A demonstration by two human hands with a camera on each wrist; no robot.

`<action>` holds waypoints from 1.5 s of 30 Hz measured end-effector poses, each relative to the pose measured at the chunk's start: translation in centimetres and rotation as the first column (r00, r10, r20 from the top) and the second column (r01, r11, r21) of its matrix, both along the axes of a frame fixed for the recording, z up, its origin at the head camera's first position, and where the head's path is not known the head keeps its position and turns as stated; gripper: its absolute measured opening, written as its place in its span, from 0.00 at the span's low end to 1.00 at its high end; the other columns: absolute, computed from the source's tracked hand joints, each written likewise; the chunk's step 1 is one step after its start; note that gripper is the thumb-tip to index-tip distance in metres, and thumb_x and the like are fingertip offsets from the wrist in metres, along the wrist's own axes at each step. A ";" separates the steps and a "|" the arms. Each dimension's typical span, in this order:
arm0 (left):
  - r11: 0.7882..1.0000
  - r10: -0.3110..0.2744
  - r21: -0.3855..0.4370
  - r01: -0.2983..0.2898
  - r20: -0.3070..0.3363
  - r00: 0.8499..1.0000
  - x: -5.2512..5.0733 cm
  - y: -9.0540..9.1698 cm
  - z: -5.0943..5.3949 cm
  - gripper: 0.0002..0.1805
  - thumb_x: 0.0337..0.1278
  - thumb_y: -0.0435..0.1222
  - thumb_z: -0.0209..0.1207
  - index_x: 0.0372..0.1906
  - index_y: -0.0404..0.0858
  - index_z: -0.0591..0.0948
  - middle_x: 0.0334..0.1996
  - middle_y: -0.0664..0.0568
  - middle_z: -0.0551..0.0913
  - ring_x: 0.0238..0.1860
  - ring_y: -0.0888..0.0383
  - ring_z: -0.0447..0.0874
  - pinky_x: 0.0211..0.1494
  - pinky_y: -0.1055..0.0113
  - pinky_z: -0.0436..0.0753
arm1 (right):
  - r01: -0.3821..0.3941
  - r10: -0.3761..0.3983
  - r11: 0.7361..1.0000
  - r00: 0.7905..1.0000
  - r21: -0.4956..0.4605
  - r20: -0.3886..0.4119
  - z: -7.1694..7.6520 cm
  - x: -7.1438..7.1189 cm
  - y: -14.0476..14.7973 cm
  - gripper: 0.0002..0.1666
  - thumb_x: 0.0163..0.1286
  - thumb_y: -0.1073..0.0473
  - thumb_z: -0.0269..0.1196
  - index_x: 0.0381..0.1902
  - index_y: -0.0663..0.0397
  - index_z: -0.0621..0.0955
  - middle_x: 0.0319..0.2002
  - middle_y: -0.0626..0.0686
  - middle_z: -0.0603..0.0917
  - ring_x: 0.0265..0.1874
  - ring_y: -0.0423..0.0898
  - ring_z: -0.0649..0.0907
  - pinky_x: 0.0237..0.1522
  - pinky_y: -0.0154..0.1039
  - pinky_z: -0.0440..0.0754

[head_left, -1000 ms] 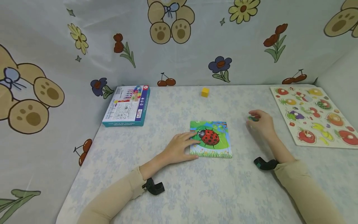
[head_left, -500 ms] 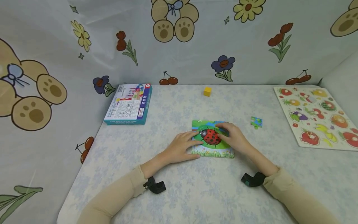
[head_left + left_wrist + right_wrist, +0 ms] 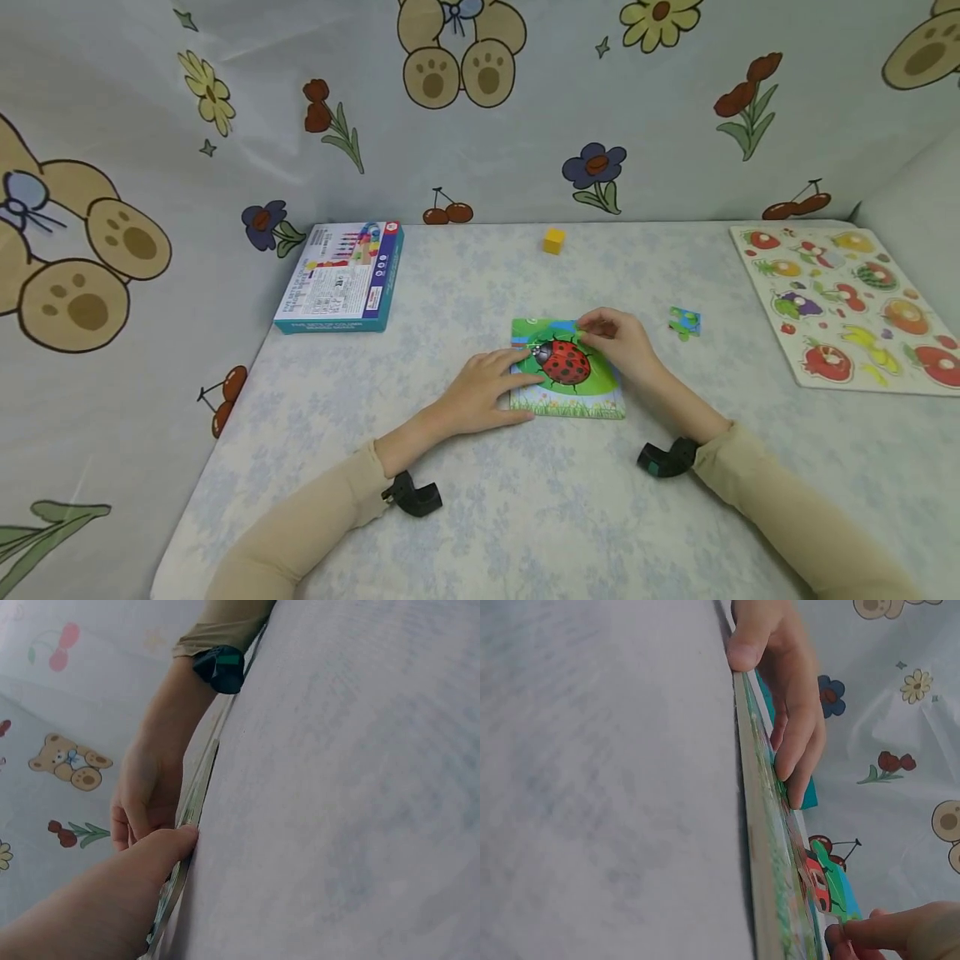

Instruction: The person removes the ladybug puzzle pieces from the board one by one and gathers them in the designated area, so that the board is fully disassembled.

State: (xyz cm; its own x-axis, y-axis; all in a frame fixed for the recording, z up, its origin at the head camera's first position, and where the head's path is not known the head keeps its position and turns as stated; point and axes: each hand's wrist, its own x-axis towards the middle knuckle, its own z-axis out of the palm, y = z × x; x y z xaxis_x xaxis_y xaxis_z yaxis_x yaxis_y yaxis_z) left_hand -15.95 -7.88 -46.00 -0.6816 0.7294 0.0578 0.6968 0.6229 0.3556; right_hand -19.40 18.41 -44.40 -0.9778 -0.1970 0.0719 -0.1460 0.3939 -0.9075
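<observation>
A square ladybug jigsaw puzzle (image 3: 566, 406) lies flat on the table in front of the person. On its left side rests the left hand (image 3: 480, 395), fingers stretched over the picture and thumb at the near edge. At the far right corner, the right hand (image 3: 621, 342) pinches a puzzle piece between thumb and fingertips. The right wrist view shows this puzzle piece (image 3: 832, 881), green and blue with a bit of red ladybug, tilted up from the board. Another loose puzzle piece (image 3: 685, 323), blue and green, lies on the table right of the puzzle.
A flat blue-and-white box (image 3: 337, 279) lies at the back left. Near the back edge sits a small yellow cube (image 3: 553, 242). A white fruit puzzle board (image 3: 847, 308) lies at the right. Behind the table hangs a patterned cloth (image 3: 495, 150).
The right hand has let go of the loose piece on the table at the right, moved left to the puzzle and pinched another piece there. The left hand stays in place.
</observation>
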 end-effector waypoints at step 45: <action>0.955 -0.270 -0.112 0.274 0.053 0.961 0.5 0.5 -0.1 0.33 0.67 0.59 0.44 0.74 0.58 0.54 0.77 0.58 0.43 0.78 0.59 0.37 0.79 0.49 0.41 | 0.070 -0.066 0.993 0.997 -0.100 0.039 -0.6 0.2 -0.1 0.12 0.65 0.70 0.60 0.45 0.72 0.78 0.35 0.50 0.81 0.31 0.31 0.80 0.36 0.25 0.81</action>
